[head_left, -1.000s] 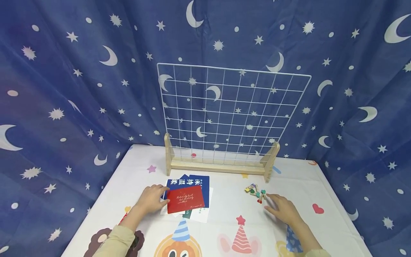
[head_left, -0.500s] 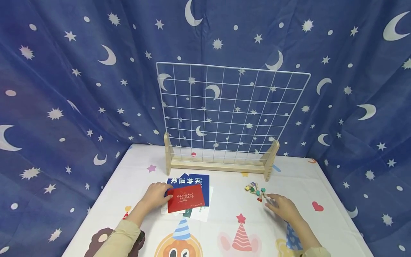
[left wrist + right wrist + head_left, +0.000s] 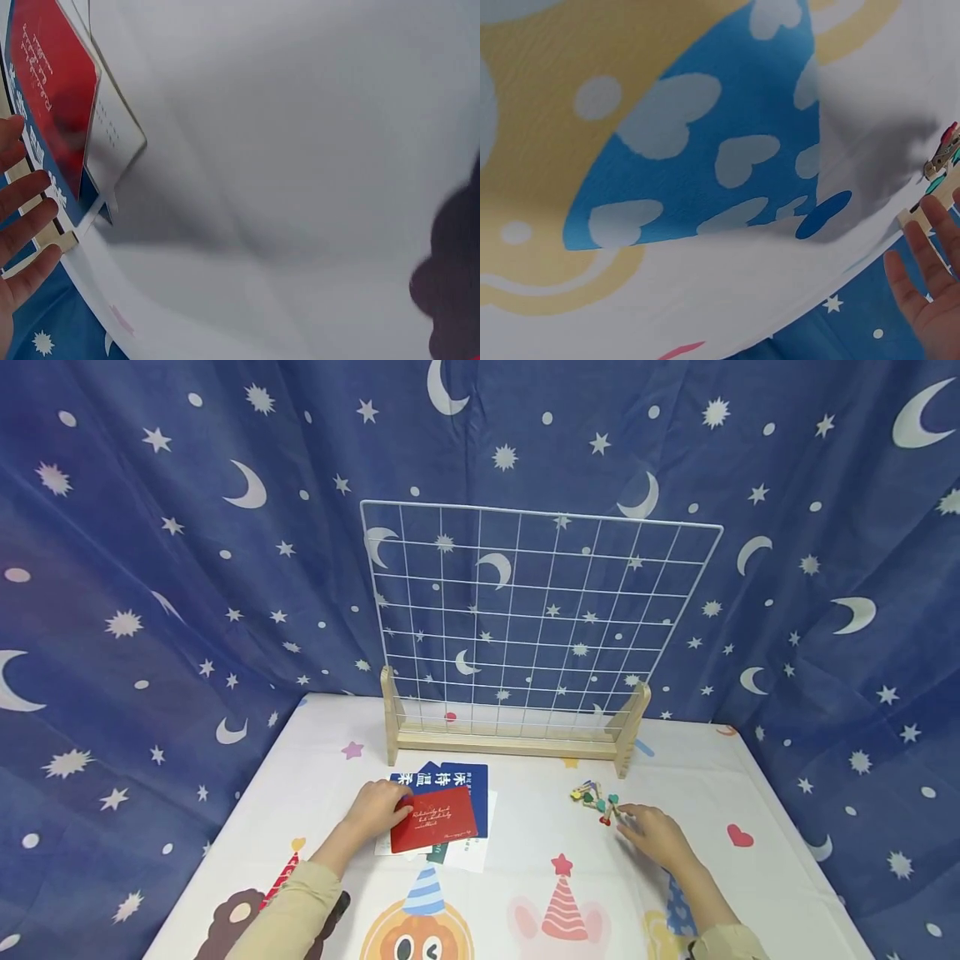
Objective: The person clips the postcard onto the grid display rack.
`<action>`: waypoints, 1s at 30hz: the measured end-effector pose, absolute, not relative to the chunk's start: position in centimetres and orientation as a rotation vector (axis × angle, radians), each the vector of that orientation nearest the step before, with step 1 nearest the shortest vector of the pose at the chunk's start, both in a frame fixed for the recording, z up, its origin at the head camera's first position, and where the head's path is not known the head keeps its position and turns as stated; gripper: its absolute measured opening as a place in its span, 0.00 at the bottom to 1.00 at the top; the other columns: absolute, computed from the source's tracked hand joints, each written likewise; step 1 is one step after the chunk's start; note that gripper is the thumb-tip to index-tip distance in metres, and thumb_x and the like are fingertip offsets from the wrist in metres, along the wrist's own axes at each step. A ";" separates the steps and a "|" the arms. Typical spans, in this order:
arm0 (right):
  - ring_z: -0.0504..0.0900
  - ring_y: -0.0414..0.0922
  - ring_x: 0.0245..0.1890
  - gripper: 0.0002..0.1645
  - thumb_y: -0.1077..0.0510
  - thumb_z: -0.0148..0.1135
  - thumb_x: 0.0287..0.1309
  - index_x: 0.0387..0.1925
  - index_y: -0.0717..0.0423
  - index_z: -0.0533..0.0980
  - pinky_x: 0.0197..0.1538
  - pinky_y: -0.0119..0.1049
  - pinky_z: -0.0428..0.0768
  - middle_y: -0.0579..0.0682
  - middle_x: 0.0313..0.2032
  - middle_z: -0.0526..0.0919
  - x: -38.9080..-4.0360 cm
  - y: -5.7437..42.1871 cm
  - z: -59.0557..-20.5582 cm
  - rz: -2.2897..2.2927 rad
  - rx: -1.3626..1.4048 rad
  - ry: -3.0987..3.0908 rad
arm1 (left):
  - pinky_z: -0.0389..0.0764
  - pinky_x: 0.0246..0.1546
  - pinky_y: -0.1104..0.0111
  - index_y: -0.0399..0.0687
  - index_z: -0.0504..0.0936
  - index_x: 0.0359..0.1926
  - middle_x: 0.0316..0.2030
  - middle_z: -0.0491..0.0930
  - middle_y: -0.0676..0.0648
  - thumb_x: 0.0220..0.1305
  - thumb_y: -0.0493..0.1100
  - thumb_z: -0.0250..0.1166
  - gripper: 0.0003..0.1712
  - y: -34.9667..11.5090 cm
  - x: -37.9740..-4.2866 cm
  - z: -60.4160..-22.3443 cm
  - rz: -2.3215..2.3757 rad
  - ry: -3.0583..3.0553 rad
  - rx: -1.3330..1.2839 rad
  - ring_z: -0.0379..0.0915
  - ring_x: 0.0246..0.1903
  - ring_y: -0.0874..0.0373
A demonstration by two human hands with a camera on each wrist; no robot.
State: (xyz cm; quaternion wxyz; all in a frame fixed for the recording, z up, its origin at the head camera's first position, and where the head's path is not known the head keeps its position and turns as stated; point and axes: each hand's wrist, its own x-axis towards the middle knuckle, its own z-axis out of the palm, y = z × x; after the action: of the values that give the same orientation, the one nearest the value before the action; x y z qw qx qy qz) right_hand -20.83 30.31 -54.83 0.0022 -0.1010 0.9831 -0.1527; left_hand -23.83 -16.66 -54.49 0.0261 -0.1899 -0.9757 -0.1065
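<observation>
Left hand: shifted inward over red card since earlier; fingers extended.
Right hand: relaxed beside clips, front-right of rack.
Red card: atop other cards, front-left of rack.
Rack: nothing hung; early, I'd judge.
Surface: white, cartoon-printed, under rack.
Curtain: starry blue, behind rack.

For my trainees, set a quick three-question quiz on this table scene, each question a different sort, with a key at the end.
1. Multiple choice: what colour is the top card in the pile? A blue, B red, C white.
2. True or false: the right hand is nearer the small pegs than the left hand is.
3. Fill the gap: the white wire grid stands in a base made of ____.

Key: 1 B; 2 true; 3 wood.
</observation>
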 end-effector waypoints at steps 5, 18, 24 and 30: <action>0.80 0.61 0.48 0.20 0.56 0.64 0.54 0.47 0.63 0.78 0.52 0.56 0.76 0.62 0.46 0.83 -21.1 30.2 -55.0 -0.477 -0.298 3.082 | 0.78 0.40 0.60 0.46 0.84 0.40 0.33 0.84 0.49 0.53 0.47 0.70 0.14 -16.1 -23.9 -54.9 -0.338 -3.018 -0.590 0.78 0.36 0.54; 0.77 0.64 0.51 0.22 0.60 0.62 0.56 0.51 0.67 0.74 0.54 0.57 0.74 0.68 0.49 0.79 -21.5 30.0 -55.0 -0.549 -0.233 3.069 | 0.76 0.49 0.50 0.48 0.80 0.51 0.46 0.82 0.45 0.46 0.61 0.71 0.33 -14.2 -24.6 -54.6 -0.359 -3.140 -0.532 0.75 0.47 0.48; 0.77 0.64 0.51 0.22 0.61 0.62 0.56 0.51 0.68 0.74 0.55 0.57 0.74 0.67 0.49 0.79 -22.0 30.0 -55.0 -0.553 -0.221 3.050 | 0.73 0.53 0.45 0.49 0.78 0.54 0.51 0.78 0.42 0.43 0.60 0.74 0.38 -13.8 -25.0 -54.3 -0.417 -3.180 -0.518 0.72 0.52 0.45; 0.77 0.64 0.51 0.21 0.60 0.62 0.56 0.51 0.67 0.75 0.55 0.57 0.74 0.67 0.48 0.80 -22.6 29.7 -54.8 -0.540 -0.226 3.034 | 0.72 0.54 0.44 0.48 0.76 0.56 0.52 0.76 0.40 0.41 0.55 0.76 0.39 -13.1 -25.3 -54.0 -0.492 -3.231 -0.484 0.70 0.52 0.44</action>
State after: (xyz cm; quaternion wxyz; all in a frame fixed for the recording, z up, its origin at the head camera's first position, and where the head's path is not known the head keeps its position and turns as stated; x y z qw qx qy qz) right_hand -22.62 29.73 -54.79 0.0257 -0.0731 0.9816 -0.1746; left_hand -25.32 -13.15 -54.02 -0.0809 -0.1461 -0.9747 -0.1484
